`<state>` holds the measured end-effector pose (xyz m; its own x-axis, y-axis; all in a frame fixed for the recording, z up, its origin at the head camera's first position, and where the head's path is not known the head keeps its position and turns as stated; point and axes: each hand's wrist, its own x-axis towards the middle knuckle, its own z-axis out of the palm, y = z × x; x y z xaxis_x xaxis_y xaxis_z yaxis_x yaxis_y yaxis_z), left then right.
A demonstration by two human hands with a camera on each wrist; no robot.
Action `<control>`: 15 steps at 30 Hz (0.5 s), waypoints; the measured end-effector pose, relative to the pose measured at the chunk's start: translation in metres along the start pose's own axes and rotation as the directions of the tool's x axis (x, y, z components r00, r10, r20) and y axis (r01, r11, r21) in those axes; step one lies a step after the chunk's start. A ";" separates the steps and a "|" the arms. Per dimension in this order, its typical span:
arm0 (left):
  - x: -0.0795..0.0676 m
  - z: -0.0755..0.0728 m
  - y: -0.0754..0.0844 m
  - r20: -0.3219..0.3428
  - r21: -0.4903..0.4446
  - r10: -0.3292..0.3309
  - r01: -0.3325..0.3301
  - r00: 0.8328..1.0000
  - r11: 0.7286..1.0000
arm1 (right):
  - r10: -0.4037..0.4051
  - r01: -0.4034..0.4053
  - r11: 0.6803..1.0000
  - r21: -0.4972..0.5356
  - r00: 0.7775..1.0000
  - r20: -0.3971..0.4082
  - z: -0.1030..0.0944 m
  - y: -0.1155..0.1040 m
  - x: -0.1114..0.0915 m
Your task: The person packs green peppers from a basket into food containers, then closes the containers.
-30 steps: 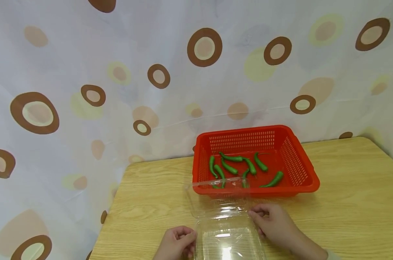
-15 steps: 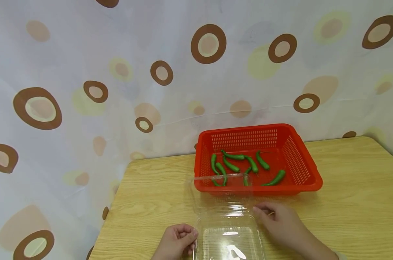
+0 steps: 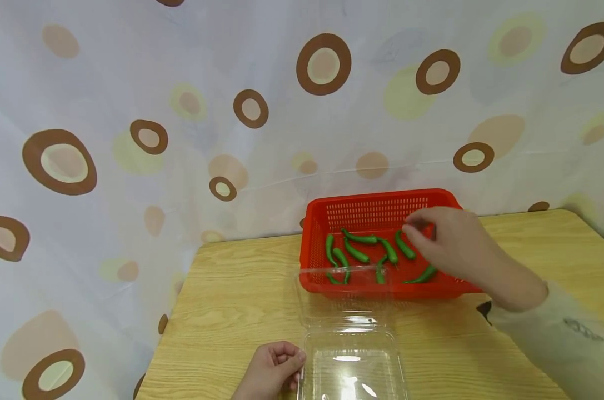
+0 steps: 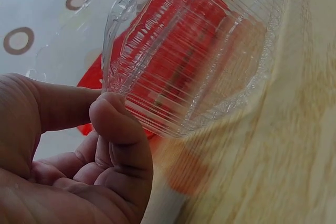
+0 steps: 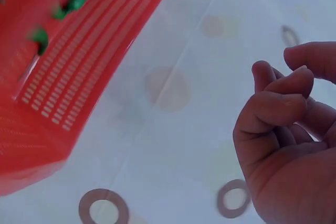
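Note:
A clear plastic hinged box (image 3: pixel 352 366) lies unfolded on the table, its transparent lid (image 3: pixel 344 308) tilted back against the basket's front. My left hand (image 3: pixel 271 369) pinches the box's left rim between thumb and forefinger, as the left wrist view confirms at the box rim (image 4: pixel 113 90). Behind the box stands a red plastic basket (image 3: pixel 412 291) with several green chili peppers (image 3: pixel 357 254) spread on its floor. Over the basket's right side hovers my right hand (image 3: pixel 454 239), fingers loosely bent. In the right wrist view, nothing is between the right hand's fingers (image 5: pixel 273 108).
The pale wood table (image 3: pixel 241 289) ends at a light curtain (image 3: pixel 281 139) patterned with brown rings, right behind the basket. My right sleeve (image 3: pixel 557 333) crosses over the table's right part.
My right hand has left the right side of the box and risen forward to above the basket. The left hand has stayed at the box's left rim.

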<state>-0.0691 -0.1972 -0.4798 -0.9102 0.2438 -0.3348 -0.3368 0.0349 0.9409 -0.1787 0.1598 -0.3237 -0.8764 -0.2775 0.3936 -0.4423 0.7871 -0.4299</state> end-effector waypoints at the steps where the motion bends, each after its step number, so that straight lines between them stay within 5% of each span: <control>1: 0.000 0.000 0.000 -0.001 -0.001 -0.001 0.001 1.000 1.000 | 0.029 -0.029 1.000 -0.004 0.999 0.041 -0.002 0.005 0.014; 8: 0.000 0.000 0.000 -0.014 -0.011 -0.013 0.012 1.000 1.000 | 0.139 -0.143 0.990 -0.001 0.957 0.254 0.021 0.049 0.086; 12: -0.001 -0.003 0.000 -0.018 -0.007 -0.018 0.018 1.000 1.000 | 0.197 -0.208 0.978 0.000 0.925 0.324 0.047 0.068 0.103; 15: 0.000 -0.004 -0.001 -0.012 -0.009 -0.024 0.023 1.000 1.000 | 0.256 -0.261 0.964 -0.043 0.881 0.399 0.063 0.081 0.107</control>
<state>-0.0693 -0.2013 -0.4812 -0.9049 0.2310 -0.3575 -0.3601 0.0324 0.9324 -0.3203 0.1590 -0.3671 -0.9610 -0.2627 -0.0871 -0.1900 0.8551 -0.4824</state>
